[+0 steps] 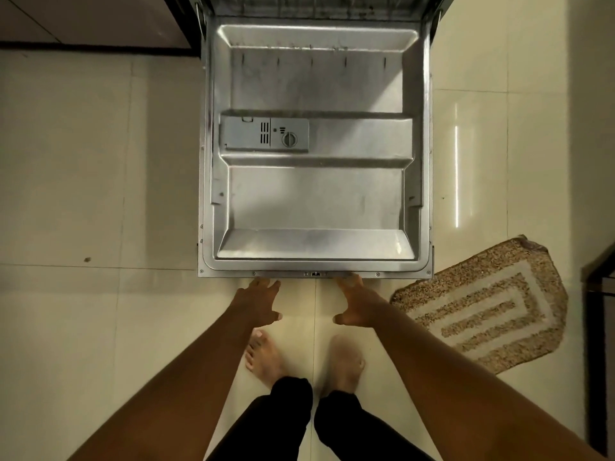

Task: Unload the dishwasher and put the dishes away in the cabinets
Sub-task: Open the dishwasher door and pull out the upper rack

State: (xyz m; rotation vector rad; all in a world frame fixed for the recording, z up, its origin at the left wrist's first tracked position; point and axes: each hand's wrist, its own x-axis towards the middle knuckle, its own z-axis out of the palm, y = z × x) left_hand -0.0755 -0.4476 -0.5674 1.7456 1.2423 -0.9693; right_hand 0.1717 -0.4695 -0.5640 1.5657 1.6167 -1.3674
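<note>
The dishwasher door (pixel 316 201) lies folded down flat in front of me, its steel inner face up, with a grey detergent dispenser (pixel 264 134) on its left half. My left hand (pixel 261 302) and my right hand (pixel 354 304) reach to the door's near edge, fingers straight and spread, fingertips at or under the edge. Neither hand holds anything. A strip of the lower rack (pixel 316 6) shows at the top of the view; no dishes can be made out.
My bare feet (pixel 266 357) stand on the cream tiled floor just before the door. A brown and white mat (pixel 489 304) lies to the right. Dark cabinet fronts (pixel 100 24) are at the upper left, and a dark object (pixel 599 294) stands at the right edge.
</note>
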